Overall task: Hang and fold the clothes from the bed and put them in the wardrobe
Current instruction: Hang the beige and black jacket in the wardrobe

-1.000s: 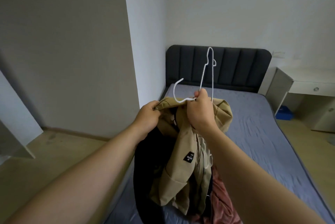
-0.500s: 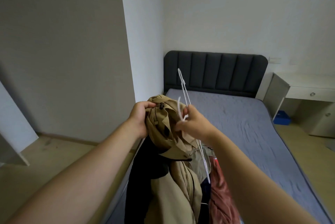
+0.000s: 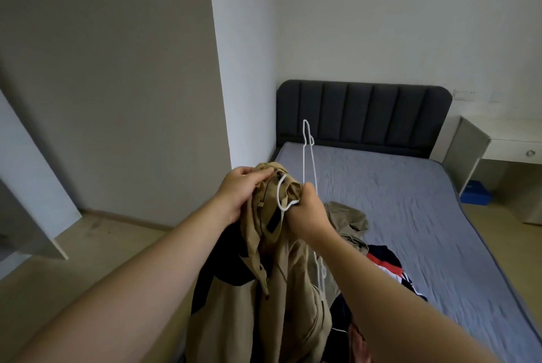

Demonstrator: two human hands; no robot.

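Note:
A tan jacket [image 3: 281, 283] with a black panel hangs in front of me over the bed's near left corner. My left hand [image 3: 239, 191] grips its bunched collar at the top. My right hand [image 3: 308, 210] holds a white wire hanger [image 3: 308, 154] at the neck, its hook curling against the collar and one end pointing up toward the headboard. The hanger's other end runs down behind the jacket. More clothes lie on the bed [image 3: 410, 216]: a dark garment with red and white stripes [image 3: 387, 265] and a pinkish one at the bottom edge.
A dark padded headboard [image 3: 363, 116] stands at the far end. A white desk [image 3: 504, 142] with a drawer is at the right, a blue box [image 3: 476, 192] beneath it. A grey wall panel stands on the left, a white door or board [image 3: 32, 201] at far left, over wood floor.
The hanger has swung so one end stands higher toward the headboard, and its hook now sits at the collar. Both hands moved closer together at the jacket's top.

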